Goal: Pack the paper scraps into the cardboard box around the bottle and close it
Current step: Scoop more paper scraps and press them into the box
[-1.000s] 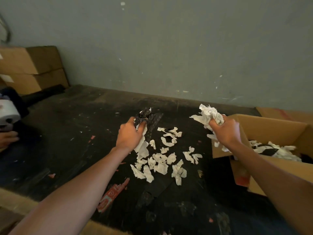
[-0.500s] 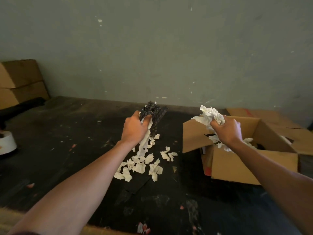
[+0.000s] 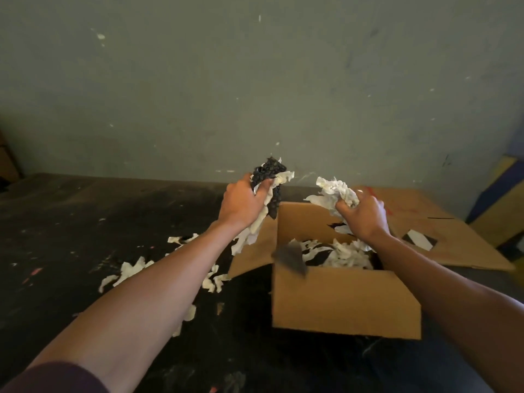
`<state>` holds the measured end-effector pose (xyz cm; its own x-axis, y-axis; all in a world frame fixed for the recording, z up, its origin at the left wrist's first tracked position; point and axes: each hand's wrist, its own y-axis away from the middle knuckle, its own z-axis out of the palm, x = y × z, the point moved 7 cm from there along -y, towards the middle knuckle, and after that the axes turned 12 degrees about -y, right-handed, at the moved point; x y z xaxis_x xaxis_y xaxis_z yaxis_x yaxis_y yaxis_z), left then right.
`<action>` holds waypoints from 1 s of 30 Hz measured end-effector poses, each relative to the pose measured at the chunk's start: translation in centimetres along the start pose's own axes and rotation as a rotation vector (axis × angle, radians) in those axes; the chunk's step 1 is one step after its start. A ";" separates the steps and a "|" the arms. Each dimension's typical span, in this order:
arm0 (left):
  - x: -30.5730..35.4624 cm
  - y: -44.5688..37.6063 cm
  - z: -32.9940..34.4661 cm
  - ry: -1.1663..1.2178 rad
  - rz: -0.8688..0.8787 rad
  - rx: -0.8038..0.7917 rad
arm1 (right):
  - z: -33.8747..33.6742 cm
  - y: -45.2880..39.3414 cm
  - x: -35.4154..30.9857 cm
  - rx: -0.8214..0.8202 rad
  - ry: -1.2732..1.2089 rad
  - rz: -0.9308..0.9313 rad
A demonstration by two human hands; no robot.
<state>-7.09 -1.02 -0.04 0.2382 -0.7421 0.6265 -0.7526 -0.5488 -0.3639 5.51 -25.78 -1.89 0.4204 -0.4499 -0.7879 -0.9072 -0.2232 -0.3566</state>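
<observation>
An open cardboard box (image 3: 344, 303) stands on the dark floor, right of centre, with white and dark paper scraps (image 3: 344, 255) inside. No bottle is visible; the scraps cover the box's inside. My right hand (image 3: 365, 215) is above the box's far side, shut on a bunch of white scraps (image 3: 333, 191). My left hand (image 3: 242, 204) hovers just left of the box's far left corner, gripping a bunch of black and white scraps (image 3: 269, 177) that trails down. A dark scrap (image 3: 290, 258) blurs in the air over the box's near left corner. Loose white scraps (image 3: 133, 269) lie on the floor to the left.
A flattened cardboard sheet (image 3: 442, 228) lies behind and right of the box, with a black and white paper piece (image 3: 419, 239) on it. A grey wall (image 3: 255, 86) closes the back. Yellow and blue boards (image 3: 502, 199) lean at the far right.
Both hands have carried their bunches of scraps to the right and up to the box. The right hand now hangs over the box's opening. A dark scrap is falling at the box's near corner.
</observation>
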 end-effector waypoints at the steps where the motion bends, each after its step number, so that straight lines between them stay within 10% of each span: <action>1: 1.2 0.6 0.1 0.018 0.015 -0.007 | -0.7 0.6 0.3 0.002 -0.012 0.012; 14: 13.1 2.2 6.6 0.196 0.035 -0.099 | -9.9 0.6 3.6 0.034 0.006 0.030; 30: 26.9 -1.7 27.1 -0.348 0.136 -0.504 | -22.7 -13.7 18.7 -0.366 0.109 0.072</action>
<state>17.22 -30.49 -1.20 0.2423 -0.9209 0.3054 -0.9670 -0.2550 -0.0017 26.16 -50.79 -0.31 0.3733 -0.5607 -0.7391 -0.8772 -0.4726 -0.0845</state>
